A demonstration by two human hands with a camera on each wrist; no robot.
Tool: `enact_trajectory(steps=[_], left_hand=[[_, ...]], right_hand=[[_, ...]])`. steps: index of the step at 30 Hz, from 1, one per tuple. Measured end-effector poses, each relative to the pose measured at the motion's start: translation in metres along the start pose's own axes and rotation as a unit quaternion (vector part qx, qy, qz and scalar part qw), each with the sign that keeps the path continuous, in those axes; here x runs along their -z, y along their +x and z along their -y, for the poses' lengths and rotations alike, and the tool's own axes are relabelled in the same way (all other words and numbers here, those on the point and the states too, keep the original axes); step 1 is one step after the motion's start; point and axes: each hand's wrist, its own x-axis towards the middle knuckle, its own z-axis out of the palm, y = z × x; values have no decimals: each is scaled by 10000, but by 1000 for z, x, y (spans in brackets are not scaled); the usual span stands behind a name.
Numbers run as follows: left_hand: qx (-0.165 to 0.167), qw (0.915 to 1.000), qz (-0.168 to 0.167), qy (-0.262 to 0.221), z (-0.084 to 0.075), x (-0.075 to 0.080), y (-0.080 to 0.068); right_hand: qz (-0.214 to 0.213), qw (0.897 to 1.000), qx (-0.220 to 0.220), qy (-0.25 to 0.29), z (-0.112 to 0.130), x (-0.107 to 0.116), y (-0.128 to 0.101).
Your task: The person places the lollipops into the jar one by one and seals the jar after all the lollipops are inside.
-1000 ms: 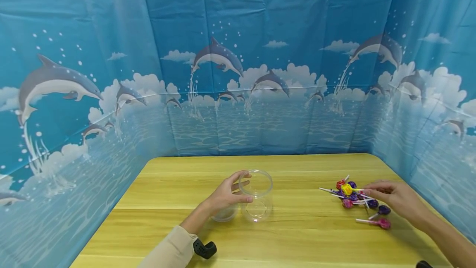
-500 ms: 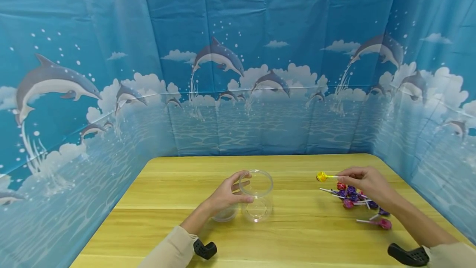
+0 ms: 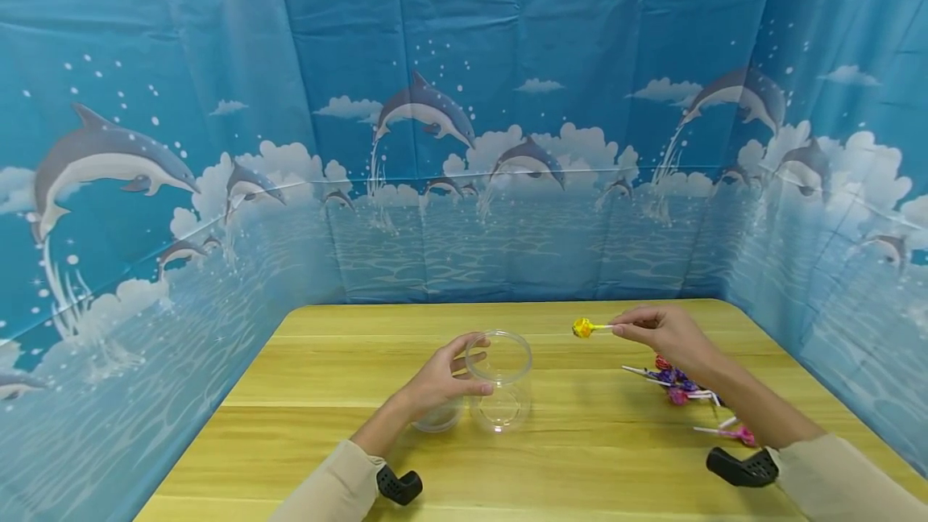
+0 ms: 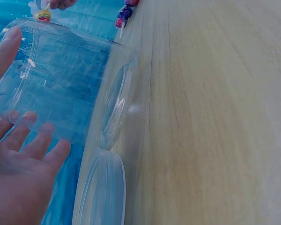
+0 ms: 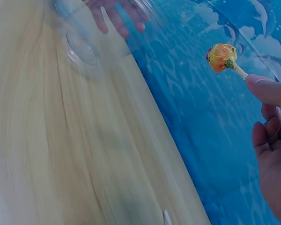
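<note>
A clear plastic jar (image 3: 511, 395) stands upright on the table with its round mouth uncovered. My left hand (image 3: 435, 375) holds its side, thumb on the near side and the other fingers around the back. Behind that wrist lies a clear round lid (image 3: 437, 419), partly covered by the hand in the head view; the left wrist view shows the lid (image 4: 103, 187) close beside the jar's base. My right hand (image 3: 665, 335) pinches a yellow-wrapped lollipop (image 3: 582, 328) by its stick, raised above the table, candy end pointing left toward the jar.
Several purple, red and pink lollipops (image 3: 677, 395) lie in a loose pile at the table's right, partly hidden by my right forearm. The wooden table (image 3: 326, 409) meets a blue dolphin-print curtain (image 3: 464, 256) at the back and sides.
My right hand has lifted the yellow lollipop off the pile and carried it left and up, toward the jar. The left hand and jar have stayed in place.
</note>
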Motion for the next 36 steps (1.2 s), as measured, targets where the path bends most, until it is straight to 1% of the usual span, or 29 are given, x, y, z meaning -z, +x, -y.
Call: enact_trajectory(steps=[2, 8, 15, 21, 26, 29, 33, 36], left_hand=[[9, 10000, 32, -33, 0, 0, 0], [41, 10000, 72, -16, -3, 1, -1], [23, 10000, 77, 23, -2, 0, 0], [63, 10000, 48, 21, -1, 0, 1], [138, 9999, 22, 7, -1, 1, 1], [168, 9998, 32, 64, -1, 1, 1], [134, 9997, 36, 200, -2, 1, 1], [113, 9997, 43, 196, -2, 0, 1]], right_hand=[[80, 9998, 111, 131, 5, -5, 5], [522, 9955, 709, 343, 25, -27, 22], [922, 9892, 1095, 303, 40, -57, 35], [1267, 9810, 1453, 209, 55, -78, 47], [1492, 9746, 1664, -121, 64, -93, 56], [1686, 9671, 1862, -398, 69, -100, 60], [1956, 9543, 2145, -708, 75, -107, 67], [2091, 9461, 2284, -945, 78, -114, 71]])
